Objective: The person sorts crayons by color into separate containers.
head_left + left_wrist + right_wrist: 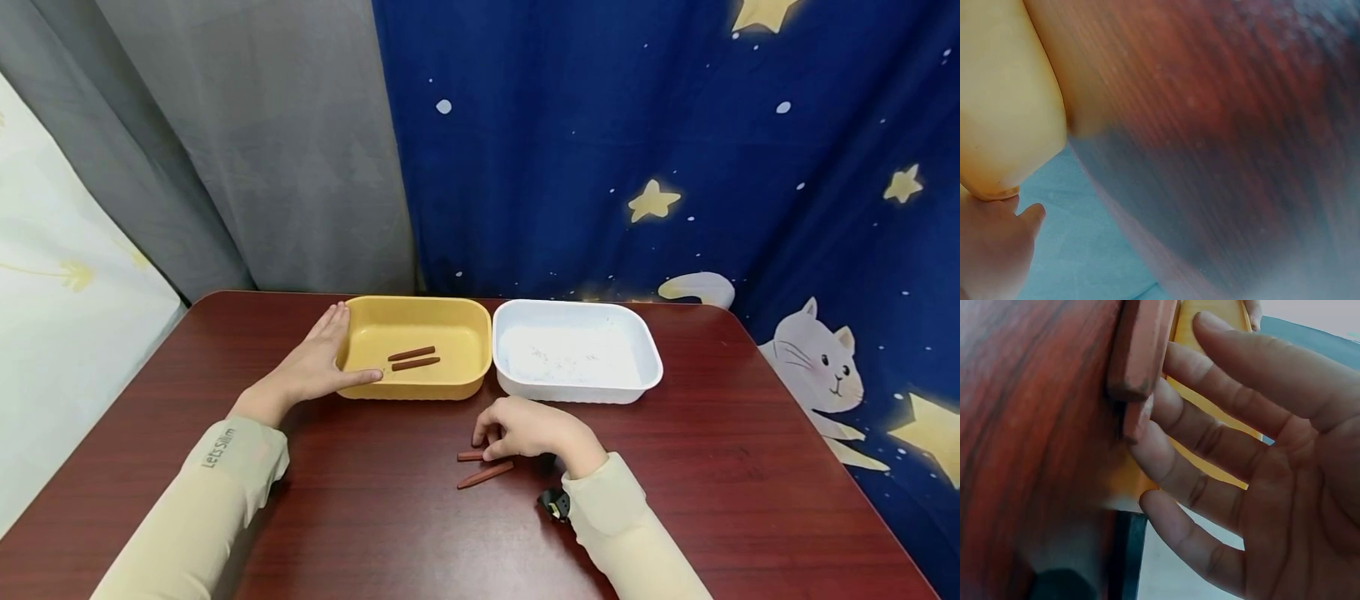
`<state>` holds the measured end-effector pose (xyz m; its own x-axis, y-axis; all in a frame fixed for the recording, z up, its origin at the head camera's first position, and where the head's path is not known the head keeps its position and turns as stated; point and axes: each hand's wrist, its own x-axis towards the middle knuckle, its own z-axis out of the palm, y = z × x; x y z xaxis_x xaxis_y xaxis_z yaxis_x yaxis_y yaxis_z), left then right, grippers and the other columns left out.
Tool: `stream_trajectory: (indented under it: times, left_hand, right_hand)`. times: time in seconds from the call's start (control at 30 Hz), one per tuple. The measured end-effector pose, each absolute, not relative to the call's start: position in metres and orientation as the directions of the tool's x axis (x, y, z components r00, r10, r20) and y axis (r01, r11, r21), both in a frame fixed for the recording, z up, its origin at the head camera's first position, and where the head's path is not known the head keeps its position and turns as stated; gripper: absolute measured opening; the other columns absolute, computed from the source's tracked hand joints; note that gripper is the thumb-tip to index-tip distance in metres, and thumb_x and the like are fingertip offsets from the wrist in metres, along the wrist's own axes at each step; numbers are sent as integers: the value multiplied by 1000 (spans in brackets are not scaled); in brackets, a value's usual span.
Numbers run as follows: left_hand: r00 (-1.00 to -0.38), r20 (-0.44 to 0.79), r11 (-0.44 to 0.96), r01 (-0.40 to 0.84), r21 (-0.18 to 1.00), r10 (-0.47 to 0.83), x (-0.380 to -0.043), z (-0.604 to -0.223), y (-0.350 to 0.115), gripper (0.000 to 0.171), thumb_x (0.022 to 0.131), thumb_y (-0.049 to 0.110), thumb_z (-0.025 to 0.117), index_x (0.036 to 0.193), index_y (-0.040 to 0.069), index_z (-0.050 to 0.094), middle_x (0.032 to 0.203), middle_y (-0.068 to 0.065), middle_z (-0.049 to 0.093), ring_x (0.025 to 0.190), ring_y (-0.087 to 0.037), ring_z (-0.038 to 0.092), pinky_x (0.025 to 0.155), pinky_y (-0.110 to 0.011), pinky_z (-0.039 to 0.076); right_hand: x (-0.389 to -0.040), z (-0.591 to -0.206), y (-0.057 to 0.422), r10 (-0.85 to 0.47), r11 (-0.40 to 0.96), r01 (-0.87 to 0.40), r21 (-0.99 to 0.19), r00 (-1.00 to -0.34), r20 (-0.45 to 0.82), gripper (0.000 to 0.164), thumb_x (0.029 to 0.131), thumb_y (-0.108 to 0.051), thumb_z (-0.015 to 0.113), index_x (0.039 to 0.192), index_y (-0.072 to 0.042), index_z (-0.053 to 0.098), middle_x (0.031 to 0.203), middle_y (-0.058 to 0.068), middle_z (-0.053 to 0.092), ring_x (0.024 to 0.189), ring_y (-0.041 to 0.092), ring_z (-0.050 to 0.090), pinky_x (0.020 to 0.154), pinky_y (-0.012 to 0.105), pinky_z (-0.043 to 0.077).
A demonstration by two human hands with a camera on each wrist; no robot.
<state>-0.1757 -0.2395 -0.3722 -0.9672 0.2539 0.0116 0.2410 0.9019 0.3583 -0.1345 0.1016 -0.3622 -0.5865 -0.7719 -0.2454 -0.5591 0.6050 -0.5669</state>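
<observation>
In the head view my left hand (318,354) rests against the left end of the yellow bin (420,390), its fingers fairly straight along the rim and the thumb across the front corner. Two reddish-brown crayon-like sticks (415,364) lie inside that bin. My right hand (528,427) is low over the table, fingers loosely bent, beside two more brown sticks (485,475). The right wrist view shows its fingertips at the far side of these sticks (1138,356), with the thumb (1260,362) apart from them. Part of the farther stick is hidden by the right hand.
A white bin (577,390) stands right of the yellow one, both near the back of the dark red table (375,517). Curtains (540,167) hang behind the table. A small black object (555,505) is by the right cuff.
</observation>
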Motion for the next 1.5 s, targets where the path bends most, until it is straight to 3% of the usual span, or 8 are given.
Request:
stream_trajectory:
  times: [0.2, 0.6, 0.97, 1.5]
  left_hand:
    - [-967, 30, 904, 246, 350, 252, -177, -373, -239, 122, 70, 74, 58, 147, 0, -1, 156, -15, -2, 144, -26, -5, 115, -47, 11]
    - [-962, 19, 899, 261, 351, 272, -175, -372, -240, 121, 72, 72, 57, 147, -1, -4, 155, -17, -5, 143, -28, -8, 114, -49, 9]
    - [-965, 16, 900, 250, 356, 262, -175, -373, -240, 120, 72, 72, 57, 147, 0, -4, 155, -12, -9, 143, -23, -11, 115, -48, 8]
    - [-966, 11, 902, 247, 353, 259, -175, -372, -240, 121, 72, 73, 56, 147, 2, -5, 155, -13, -7, 143, -23, -11, 115, -47, 8]
  right_hand:
    - [-133, -361, 100, -761, 623, -559, -546, -595, -259, 10, 79, -8, 70, 86, -15, 67, 68, -7, 56, 60, 3, 49, 57, 18, 43]
    - [-135, -367, 100, -772, 615, -586, -528, -585, -249, 14, 79, -3, 68, 83, -16, 64, 66, -6, 55, 57, 4, 47, 54, 18, 42]
    - [-136, -368, 102, -786, 596, -601, -533, -574, -231, 15, 78, -1, 63, 83, -15, 64, 64, -6, 54, 54, 4, 46, 52, 18, 40]
    - [-135, -360, 101, -803, 558, -617, -554, -570, -174, 16, 80, -5, 62, 89, -19, 64, 72, -7, 54, 65, 3, 49, 59, 17, 42]
